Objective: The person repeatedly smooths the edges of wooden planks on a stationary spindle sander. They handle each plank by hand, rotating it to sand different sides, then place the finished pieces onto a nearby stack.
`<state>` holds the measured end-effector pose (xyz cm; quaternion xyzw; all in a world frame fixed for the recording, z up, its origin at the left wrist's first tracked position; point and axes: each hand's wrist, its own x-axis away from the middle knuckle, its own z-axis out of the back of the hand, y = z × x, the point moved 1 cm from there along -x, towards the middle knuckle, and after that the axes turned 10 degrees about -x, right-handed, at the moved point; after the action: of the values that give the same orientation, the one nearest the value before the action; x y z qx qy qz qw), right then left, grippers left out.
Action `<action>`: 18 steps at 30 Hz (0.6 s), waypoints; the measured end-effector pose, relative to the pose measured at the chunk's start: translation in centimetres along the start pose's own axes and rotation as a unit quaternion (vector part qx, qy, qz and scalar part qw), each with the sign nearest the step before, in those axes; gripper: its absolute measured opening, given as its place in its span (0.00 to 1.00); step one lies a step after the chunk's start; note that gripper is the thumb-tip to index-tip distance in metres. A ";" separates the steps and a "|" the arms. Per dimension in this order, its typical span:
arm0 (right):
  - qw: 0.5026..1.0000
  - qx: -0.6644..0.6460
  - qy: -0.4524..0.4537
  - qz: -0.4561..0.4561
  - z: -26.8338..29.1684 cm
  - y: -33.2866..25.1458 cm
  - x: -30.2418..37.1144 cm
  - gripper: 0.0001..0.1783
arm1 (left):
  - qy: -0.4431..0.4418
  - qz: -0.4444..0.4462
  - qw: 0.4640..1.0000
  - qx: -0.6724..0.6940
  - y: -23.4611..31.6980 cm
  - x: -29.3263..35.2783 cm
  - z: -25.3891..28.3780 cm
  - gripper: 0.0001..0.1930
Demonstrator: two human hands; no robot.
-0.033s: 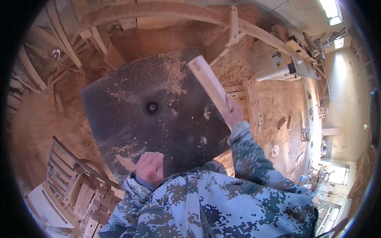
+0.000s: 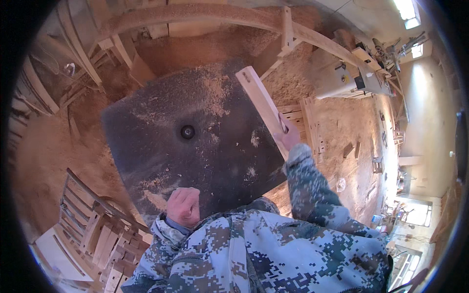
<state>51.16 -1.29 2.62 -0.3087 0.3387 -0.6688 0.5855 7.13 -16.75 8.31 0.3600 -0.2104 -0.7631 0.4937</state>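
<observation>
Woodworking workshop (image 2: 349, 129) | dark worktable (image 2: 151, 129) with round metal fitting (image 2: 187, 132) | sawdust-covered floor (image 2: 44, 151) | stacked wooden pieces (image 2: 103, 244) | curved timber (image 2: 195, 12)

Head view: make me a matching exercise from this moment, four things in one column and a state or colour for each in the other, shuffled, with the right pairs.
1. left hand
2. right hand
3. board
4. table

A. dark, with scattered wood shavings
B. gripping a piece of wood
C. curled, with nothing visible in it
D. pale, long and straight-edged

Right pairs: 1-C, 2-B, 3-D, 4-A.
</observation>
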 end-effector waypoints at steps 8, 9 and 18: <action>0.976 0.078 -0.197 0.039 -4.4 -3.1 8.2 0.39 | -0.015 -0.037 0.999 -0.023 2.6 1.6 -0.2 0.17; 0.949 0.188 -0.223 0.122 -6.2 -4.1 11.0 0.38 | -0.009 -0.049 0.999 -0.016 3.0 1.6 -0.4 0.18; 0.951 0.117 -0.150 0.242 -8.4 -7.2 20.1 0.37 | 0.010 -0.093 0.996 0.008 4.2 2.9 -0.4 0.21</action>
<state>37.67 -19.87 3.95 -0.2438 0.2308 -0.4876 0.8059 9.24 -21.12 9.95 0.3899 -0.1773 -0.8004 0.4193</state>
